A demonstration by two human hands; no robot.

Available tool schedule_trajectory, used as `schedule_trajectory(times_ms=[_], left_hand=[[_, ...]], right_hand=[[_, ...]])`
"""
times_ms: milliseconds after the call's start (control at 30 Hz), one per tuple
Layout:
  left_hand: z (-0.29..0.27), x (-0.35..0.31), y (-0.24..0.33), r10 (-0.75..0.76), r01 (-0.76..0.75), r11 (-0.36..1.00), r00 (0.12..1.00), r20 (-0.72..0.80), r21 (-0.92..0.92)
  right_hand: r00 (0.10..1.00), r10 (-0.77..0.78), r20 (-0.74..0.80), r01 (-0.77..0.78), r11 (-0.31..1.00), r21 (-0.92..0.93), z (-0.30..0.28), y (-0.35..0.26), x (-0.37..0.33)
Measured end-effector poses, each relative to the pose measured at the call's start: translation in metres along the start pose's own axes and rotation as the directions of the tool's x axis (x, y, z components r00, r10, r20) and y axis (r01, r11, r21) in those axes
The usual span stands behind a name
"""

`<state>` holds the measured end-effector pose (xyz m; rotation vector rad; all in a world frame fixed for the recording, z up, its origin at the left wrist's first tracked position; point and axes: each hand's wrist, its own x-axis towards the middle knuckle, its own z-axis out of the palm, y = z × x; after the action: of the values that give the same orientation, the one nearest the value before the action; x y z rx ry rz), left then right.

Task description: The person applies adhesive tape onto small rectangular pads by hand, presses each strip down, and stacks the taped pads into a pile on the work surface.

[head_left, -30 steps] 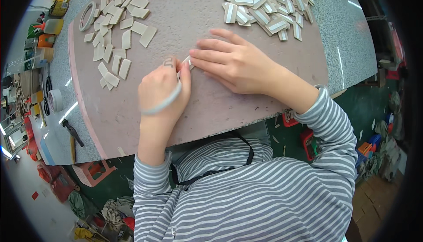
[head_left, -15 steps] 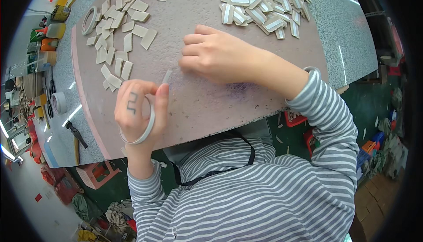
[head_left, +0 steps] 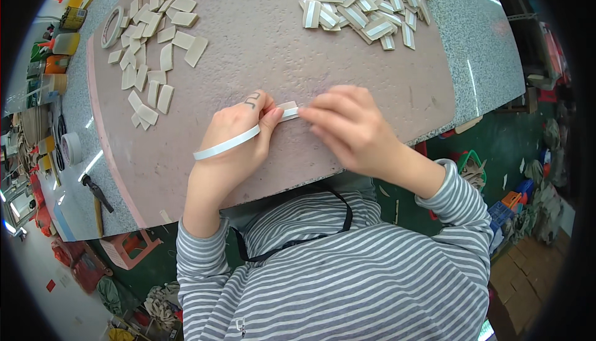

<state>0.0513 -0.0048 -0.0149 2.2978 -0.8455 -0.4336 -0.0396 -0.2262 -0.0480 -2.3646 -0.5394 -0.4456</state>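
Note:
My left hand (head_left: 239, 127) pinches a small beige rectangular piece (head_left: 286, 105) between thumb and fingers above the near part of the board. Along that piece runs a white tape strip (head_left: 290, 113). A ring of white tape (head_left: 226, 144) is looped around my left hand, its far side hidden. My right hand (head_left: 354, 127) has its fingertips closed together at the strip's right end; the exact contact is partly hidden by the fingers. At the back left lie loose plain beige pieces (head_left: 166, 56). A heap of beige pieces with white strips (head_left: 354, 15) lies at the back right.
The pinkish board (head_left: 261, 49) covers most of the speckled table (head_left: 481, 74). Another tape ring (head_left: 112, 27) lies by the plain pieces. A hammer (head_left: 96, 195) and a white tape roll (head_left: 71, 148) are at the left. A pink stool (head_left: 130, 251) stands below the table edge.
My left hand has moved right and now grips a beige piece bearing tape. My right hand has come back toward me and to the right, its fingertips at the strip's end.

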Motion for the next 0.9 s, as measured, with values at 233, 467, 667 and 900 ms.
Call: schedule_trajectory(times_ms=[233,467,667,900], left_hand=[[-0.024,-0.013,0.003,0.143,-0.075,0.921,0.978,-0.151,0.382],[-0.027,-0.039,0.028,0.527,-0.525,0.848,0.849,-0.018,0.075],[-0.026,0.003,-0.049,0.264,-0.049,0.847,0.903,-0.338,0.530],[0.020,-0.054,-0.001,0.433,-0.430,0.893,0.902,0.010,0.130]], right_hand=[[0.972,-0.113,0.207,0.182,0.916,-0.357,0.004,-0.003,-0.002],[0.965,-0.205,0.164,0.259,0.845,-0.468,0.011,-0.005,0.029],[0.950,-0.293,-0.112,0.225,0.885,-0.408,-0.039,0.060,0.088],[0.959,-0.269,-0.092,0.249,0.952,-0.178,0.059,0.041,0.155]])
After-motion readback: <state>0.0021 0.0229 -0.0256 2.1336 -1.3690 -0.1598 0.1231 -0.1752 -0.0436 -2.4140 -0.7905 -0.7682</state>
